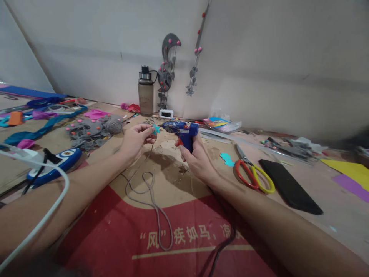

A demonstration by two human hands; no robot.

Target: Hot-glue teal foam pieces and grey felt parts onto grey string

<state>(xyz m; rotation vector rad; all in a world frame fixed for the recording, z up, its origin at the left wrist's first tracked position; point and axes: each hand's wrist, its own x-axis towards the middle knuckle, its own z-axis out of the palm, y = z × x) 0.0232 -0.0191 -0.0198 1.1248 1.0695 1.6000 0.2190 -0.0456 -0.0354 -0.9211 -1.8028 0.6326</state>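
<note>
My right hand (193,157) is wrapped round the handle of a blue hot glue gun (181,130), whose nozzle points left. My left hand (135,139) pinches a small teal felt piece (156,129) just in front of the nozzle, together with a grey cord (150,188) that hangs down and loops across the cardboard (173,184). Another teal felt cutout (227,159) lies on the surface to the right of my right hand.
Red and yellow handled scissors (251,173) and a black phone (290,186) lie to the right. A water bottle (145,91), a white clock (166,113), grey felt pieces with a yarn ball (92,130), a blue device (57,163) and coloured sheets (350,171) surround the area. A white cable (43,219) crosses the left.
</note>
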